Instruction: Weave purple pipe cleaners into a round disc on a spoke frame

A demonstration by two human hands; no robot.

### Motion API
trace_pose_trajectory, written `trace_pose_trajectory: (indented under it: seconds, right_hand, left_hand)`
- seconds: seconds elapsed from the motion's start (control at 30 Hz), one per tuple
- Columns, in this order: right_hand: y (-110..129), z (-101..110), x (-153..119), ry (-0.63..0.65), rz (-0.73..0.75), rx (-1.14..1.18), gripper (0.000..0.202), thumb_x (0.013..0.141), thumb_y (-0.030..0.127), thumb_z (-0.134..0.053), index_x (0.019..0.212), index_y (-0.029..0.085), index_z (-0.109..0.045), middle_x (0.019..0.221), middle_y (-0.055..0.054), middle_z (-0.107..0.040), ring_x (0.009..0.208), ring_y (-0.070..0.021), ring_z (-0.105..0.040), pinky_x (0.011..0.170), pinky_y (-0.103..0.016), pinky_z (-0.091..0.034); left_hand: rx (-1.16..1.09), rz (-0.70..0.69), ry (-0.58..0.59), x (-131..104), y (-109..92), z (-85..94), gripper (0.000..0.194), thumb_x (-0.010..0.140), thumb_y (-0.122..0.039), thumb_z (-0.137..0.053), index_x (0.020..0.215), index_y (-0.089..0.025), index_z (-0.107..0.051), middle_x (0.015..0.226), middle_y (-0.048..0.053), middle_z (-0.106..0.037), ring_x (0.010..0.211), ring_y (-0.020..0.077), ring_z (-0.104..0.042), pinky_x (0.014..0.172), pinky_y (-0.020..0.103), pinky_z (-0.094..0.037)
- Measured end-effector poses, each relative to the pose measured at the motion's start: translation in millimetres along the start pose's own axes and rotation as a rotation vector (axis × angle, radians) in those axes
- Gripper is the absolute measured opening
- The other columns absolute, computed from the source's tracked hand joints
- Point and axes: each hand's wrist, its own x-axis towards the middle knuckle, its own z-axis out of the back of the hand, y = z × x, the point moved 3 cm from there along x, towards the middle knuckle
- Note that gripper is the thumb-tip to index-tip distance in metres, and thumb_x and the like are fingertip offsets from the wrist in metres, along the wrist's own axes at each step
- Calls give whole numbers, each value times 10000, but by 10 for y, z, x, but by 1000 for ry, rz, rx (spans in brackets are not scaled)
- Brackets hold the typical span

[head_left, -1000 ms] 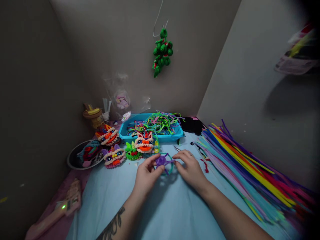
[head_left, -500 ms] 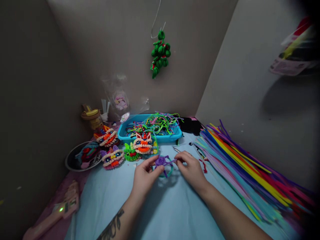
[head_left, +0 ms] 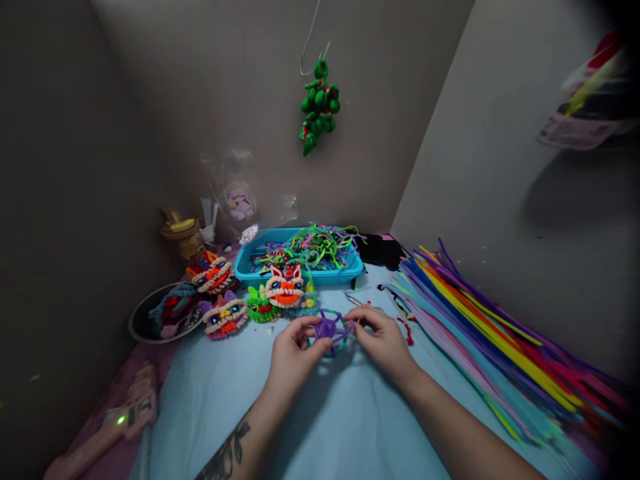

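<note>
Between my hands is a wheel-like piece of pipe cleaners (head_left: 327, 328), with a purple coiled centre, purple spokes and a teal ring around it. My left hand (head_left: 295, 350) pinches its left side between thumb and fingers. At its right edge, my right hand (head_left: 379, 337) has thumb and forefinger closed on a purple pipe cleaner end (head_left: 349, 326). The piece is held just above the light blue cloth (head_left: 330, 413). My fingers hide parts of the ring.
Lion-head figures (head_left: 285, 285) and a green one (head_left: 261, 305) stand beyond my left hand. Behind them is a blue tray (head_left: 300, 275) of tangled pipe cleaners. A long bundle of pipe cleaners (head_left: 480, 327) lies right, pliers (head_left: 353, 299) ahead, a pink glue gun (head_left: 135, 407) left.
The wheel-like piece has turned and tilted a little, so its purple centre and spokes face differently. My left hand has shifted slightly right; my right hand's fingers have come closer to the ring.
</note>
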Motion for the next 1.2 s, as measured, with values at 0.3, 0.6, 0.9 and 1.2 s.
trace_pose_trajectory:
  seconds: [0.3,0.6,0.9,1.2]
  right_hand:
    - [-164,-53,0,213,-78,-39,95,758,223,-628,727,214,-717,1164,-103,-588,1139,-266,-542,973,-472,-406]
    - [-130,-131,-60,365,-79,29,170,737,353,-686,827,208,-676,1308,-135,-495,1244,-300,-464,1025,-502,-361]
    - [-106,-105,-21,307,-130,118,217,825,381,-556,871,213,-686,1232,-122,-521,1212,-270,-468,1026,-456,-346]
    - [21,8,-2,77,-25,19,155,774,201,-608,907,220,-685,891,-49,-571,822,-177,-574,731,-304,-481]
  left_hand:
    - [-50,-1,15,8,25,2,371,581,-235,-762,919,-124,-656,732,53,-692,556,123,-550,512,223,-405]
    - [-37,-21,-9,16,45,19,373,600,-228,-749,941,-116,-647,741,56,-695,619,147,-587,572,240,-453]
    - [-109,29,38,26,58,18,389,590,-241,-760,934,-125,-622,737,55,-703,614,155,-620,601,261,-487]
    - [-110,40,7,54,90,38,409,590,-249,-765,941,-111,-608,701,42,-679,567,133,-601,571,247,-468]
